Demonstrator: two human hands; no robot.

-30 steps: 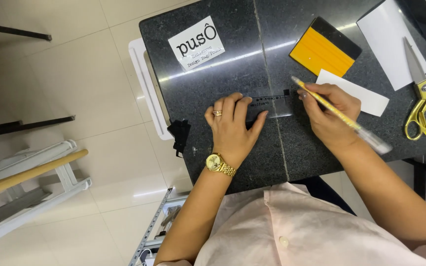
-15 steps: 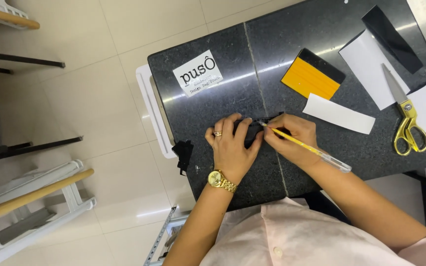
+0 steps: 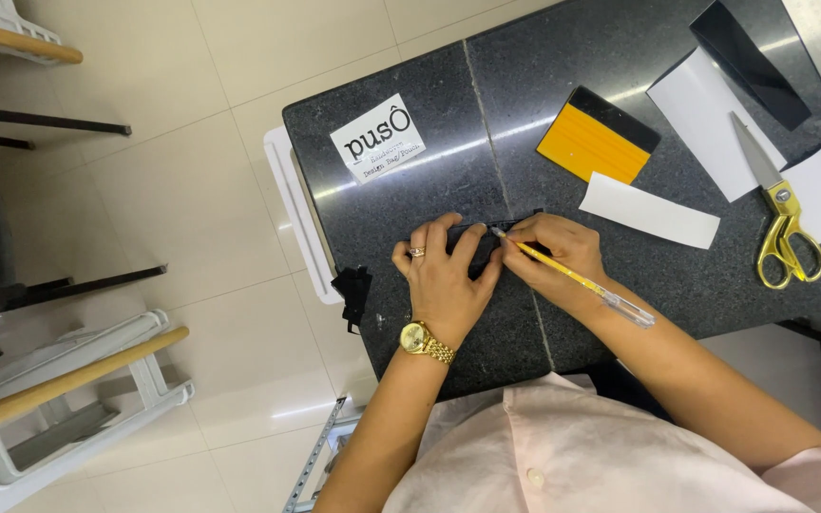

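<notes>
The head view looks down past a pale pink shirt [image 3: 563, 446] at the bottom of the frame to two hands working at mid-frame on a dark speckled stone surface [image 3: 410, 171]. The left hand [image 3: 447, 275], with a gold watch and a ring, lies flat with fingers spread, pressing down a small black strip [image 3: 486, 242]; compared with a second ago the hands have drawn closer together and now almost meet over it. The right hand [image 3: 563, 252] has its fingers closed around a yellow pen [image 3: 572, 277], whose tip has come down from the air to the strip's upper edge, so marking seems under way. Beyond lie a white paper strip [image 3: 648, 211], a yellow and black squeegee [image 3: 596, 142], gold-handled scissors [image 3: 781, 218] at right and a white printed label [image 3: 379, 139] towards the upper left.
</notes>
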